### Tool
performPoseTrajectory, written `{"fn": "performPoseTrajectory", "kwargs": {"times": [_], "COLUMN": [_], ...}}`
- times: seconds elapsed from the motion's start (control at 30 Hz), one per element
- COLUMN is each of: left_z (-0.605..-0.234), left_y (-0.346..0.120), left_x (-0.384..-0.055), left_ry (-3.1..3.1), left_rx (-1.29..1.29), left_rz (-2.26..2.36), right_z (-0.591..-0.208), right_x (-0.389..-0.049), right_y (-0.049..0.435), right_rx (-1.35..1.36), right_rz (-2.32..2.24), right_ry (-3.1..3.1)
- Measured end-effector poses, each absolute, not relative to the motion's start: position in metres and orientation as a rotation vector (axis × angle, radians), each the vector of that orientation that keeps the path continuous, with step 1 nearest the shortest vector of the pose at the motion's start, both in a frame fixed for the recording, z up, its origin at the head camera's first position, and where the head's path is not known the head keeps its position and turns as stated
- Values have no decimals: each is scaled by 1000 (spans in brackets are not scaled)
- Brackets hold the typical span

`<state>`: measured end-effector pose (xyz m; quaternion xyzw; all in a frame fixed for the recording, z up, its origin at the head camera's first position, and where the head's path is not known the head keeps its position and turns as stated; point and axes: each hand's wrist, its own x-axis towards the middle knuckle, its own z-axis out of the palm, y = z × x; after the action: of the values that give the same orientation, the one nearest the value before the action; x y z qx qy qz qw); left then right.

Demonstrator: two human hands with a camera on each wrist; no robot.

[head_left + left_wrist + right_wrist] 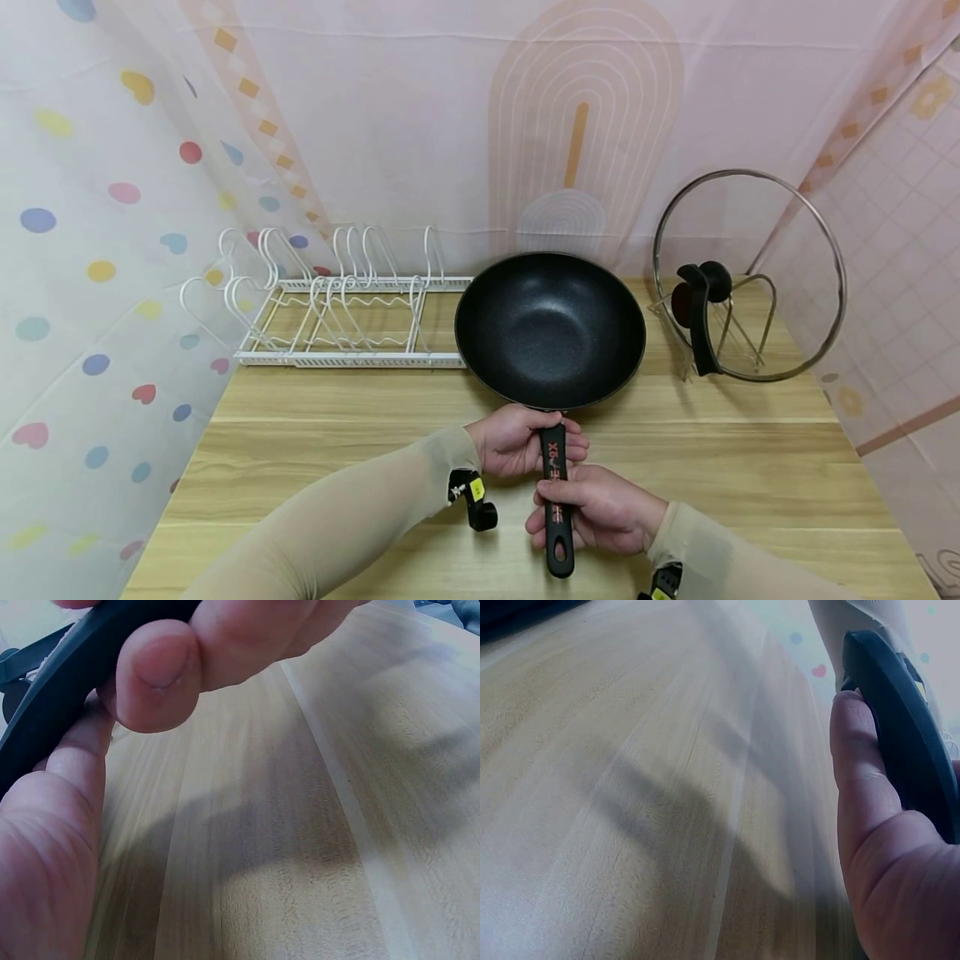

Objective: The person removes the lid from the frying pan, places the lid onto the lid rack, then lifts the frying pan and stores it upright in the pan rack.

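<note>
A black wok (551, 329) faces up in the middle of the head view, its long black handle (557, 542) with red lettering pointing toward me. My left hand (513, 442) grips the handle close to the pan, thumb on top and fingers beneath. Lower down, my right hand (607, 508) holds the same handle, its thumb lying across the top. Both wrist views show fingers against the dark handle (56, 690), raised over the wooden table. Whether the wok's base touches the table is hidden.
A white wire rack (352, 360) with upright loops stands at the back left, its right end behind the wok. At the right, a glass lid (836, 308) with a black knob stands upright in a wire stand (767, 321). Patterned curtains (420, 125) border the wooden table (315, 433).
</note>
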<state>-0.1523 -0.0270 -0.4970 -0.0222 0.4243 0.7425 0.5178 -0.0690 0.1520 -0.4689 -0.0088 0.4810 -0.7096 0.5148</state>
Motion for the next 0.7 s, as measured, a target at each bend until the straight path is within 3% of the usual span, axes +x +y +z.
{"fn": "performPoseTrajectory", "kwargs": {"times": [0.7], "left_z": [-497], "left_y": [-26], "left_x": [-151], "left_ry": [987], "left_rx": [-58], "left_rz": [1820], "right_z": [-470], "right_x": [-66], "right_y": [150], "right_rx": [30], "right_rz": [-1726], "right_ry": [1149]}}
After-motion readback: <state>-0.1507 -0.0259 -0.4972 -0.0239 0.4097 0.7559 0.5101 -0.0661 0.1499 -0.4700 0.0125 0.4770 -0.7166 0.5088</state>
